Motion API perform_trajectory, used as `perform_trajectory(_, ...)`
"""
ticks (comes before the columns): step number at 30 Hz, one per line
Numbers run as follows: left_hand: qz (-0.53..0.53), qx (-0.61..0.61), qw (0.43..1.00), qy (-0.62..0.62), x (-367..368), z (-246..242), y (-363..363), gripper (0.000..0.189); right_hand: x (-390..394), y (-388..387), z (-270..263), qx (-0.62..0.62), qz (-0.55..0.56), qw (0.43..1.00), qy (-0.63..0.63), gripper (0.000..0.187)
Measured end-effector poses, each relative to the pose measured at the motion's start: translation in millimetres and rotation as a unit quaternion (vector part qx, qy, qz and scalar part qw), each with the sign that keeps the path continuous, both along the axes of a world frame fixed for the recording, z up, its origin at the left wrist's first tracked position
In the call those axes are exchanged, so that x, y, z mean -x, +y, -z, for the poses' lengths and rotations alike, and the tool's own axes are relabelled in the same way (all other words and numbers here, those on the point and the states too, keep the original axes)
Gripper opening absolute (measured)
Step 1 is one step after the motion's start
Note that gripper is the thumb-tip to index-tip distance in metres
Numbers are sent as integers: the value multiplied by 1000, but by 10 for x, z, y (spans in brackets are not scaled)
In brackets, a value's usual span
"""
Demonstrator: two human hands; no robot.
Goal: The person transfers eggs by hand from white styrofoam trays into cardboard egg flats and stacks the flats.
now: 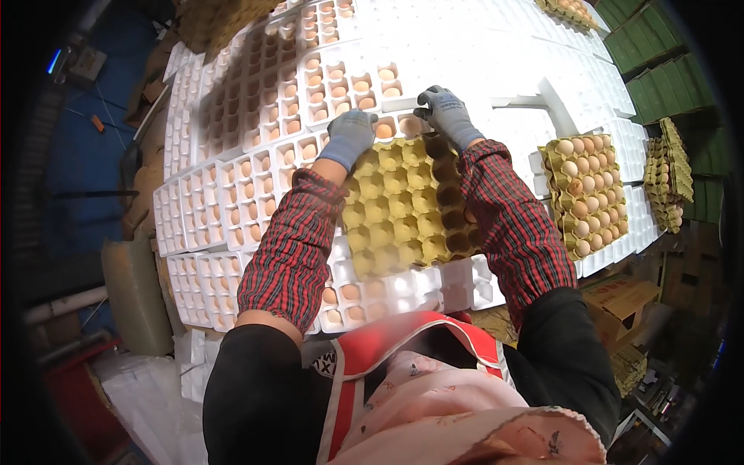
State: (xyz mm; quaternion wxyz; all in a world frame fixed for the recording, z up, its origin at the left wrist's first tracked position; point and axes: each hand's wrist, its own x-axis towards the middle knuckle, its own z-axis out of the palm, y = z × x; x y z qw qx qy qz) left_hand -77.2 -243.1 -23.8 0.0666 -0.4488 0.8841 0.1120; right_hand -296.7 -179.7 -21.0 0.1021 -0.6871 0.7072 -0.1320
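My left hand, in a grey-blue work glove, is at the upper left corner of a yellow pulp egg tray. Its fingers curl beside a brown egg in a white foam tray; what lies under them is hidden. My right hand, gloved alike, is bent over the foam tray's cells just above the pulp tray. Its thumb and fingertips are close to another egg, and contact is unclear. The pulp tray's visible left cups hold no eggs; its right side lies in shadow, with an egg partly showing beside my right sleeve.
White foam trays with eggs spread to the left. Bright foam trays lie ahead, washed out by glare. A full pulp tray of eggs sits at right, near stacked pulp trays. A cardboard box stands lower right.
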Motion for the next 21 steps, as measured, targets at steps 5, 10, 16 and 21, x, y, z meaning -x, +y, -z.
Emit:
perform_trajectory(5,-85,-115,955,261,-215,46,-26,28,290,273,157,39,-16,997,-67,34)
perform_trajectory(10,-150,-395,627,654,343,4,-120,31,156,1497,-174,143,200,869,-430,43)
perform_trajectory(16,-7,-6,930,368,1029,259,-639,38,-108,2402,-71,108,289,857,-413,47)
perform_trajectory(21,44,24,909,415,636,198,-328,42,-150,2612,-252,86,301,852,-419,42)
